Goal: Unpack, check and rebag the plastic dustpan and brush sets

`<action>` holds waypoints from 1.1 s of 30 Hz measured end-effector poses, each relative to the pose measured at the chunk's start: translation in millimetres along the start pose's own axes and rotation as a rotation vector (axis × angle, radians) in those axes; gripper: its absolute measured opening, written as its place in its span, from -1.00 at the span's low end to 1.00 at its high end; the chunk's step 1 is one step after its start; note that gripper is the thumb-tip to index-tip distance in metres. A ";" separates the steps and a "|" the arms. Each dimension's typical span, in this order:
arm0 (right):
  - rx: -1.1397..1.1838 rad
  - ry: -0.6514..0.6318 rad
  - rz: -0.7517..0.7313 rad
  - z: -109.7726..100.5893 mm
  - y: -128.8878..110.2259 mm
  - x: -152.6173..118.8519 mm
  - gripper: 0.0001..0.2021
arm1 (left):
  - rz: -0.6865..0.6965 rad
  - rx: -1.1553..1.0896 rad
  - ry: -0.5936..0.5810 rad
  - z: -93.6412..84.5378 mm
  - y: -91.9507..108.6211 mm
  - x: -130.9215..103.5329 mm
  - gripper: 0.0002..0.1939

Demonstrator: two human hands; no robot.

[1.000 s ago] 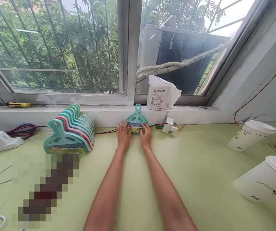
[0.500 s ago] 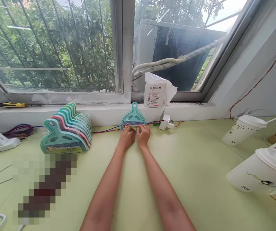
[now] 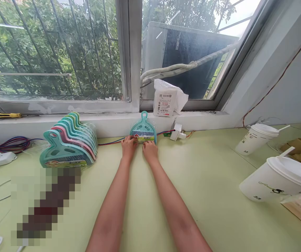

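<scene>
"Working on what?"
"On a plastic-wrapped turquoise dustpan (image 3: pixel 143 131), packed with a brush and a printed label (image 3: pixel 147 137), set handle up on the tabletop (image 3: pixel 205 182) just before the white ledge (image 3: pixel 110 129)."
"Held how?"
"Touched at the lower left corner by the left hand (image 3: pixel 129 147), with fingers (image 3: pixel 131 138) bent and close together; along the lower edge, further right, by the right hand (image 3: pixel 150 151), likewise curled."
"Pinched or merely pressed?"
"Impossible to tell."
"And nearby?"
"To the left, a row of similar dustpans (image 3: pixel 67 150), turquoise with pink and green among them. Up on the ledge, a white package (image 3: pixel 164 101). Just to the right, a white device (image 3: pixel 176 132); farther off, two lidded cups (image 3: pixel 257 140)."
</scene>
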State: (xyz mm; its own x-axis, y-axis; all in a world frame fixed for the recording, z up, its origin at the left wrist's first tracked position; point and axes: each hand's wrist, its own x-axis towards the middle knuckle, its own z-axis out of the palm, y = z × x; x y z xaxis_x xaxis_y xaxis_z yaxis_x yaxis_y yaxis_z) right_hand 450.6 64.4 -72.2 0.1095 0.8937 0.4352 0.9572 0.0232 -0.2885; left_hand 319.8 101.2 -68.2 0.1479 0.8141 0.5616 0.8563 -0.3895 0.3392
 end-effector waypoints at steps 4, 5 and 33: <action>0.024 0.000 0.011 2.0 0.9 0.8 -0.73 | 0.037 -0.039 -0.027 -0.3 -4.6 1.3 -0.86; 0.030 0.000 0.012 1.9 0.7 0.8 -0.73 | 0.051 -0.041 -0.042 -0.4 -5.7 1.7 -0.80; 0.069 0.262 0.187 -7.6 31.9 16.1 -0.82 | 0.013 0.106 -0.019 -0.6 1.8 4.6 -0.77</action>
State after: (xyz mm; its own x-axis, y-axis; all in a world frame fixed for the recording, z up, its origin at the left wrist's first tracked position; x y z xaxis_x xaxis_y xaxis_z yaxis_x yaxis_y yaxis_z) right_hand 484.9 76.1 -67.9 0.3557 0.7396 0.5714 0.8946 -0.0924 -0.4373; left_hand 321.8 104.0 -64.5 0.1679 0.8174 0.5510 0.9018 -0.3532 0.2492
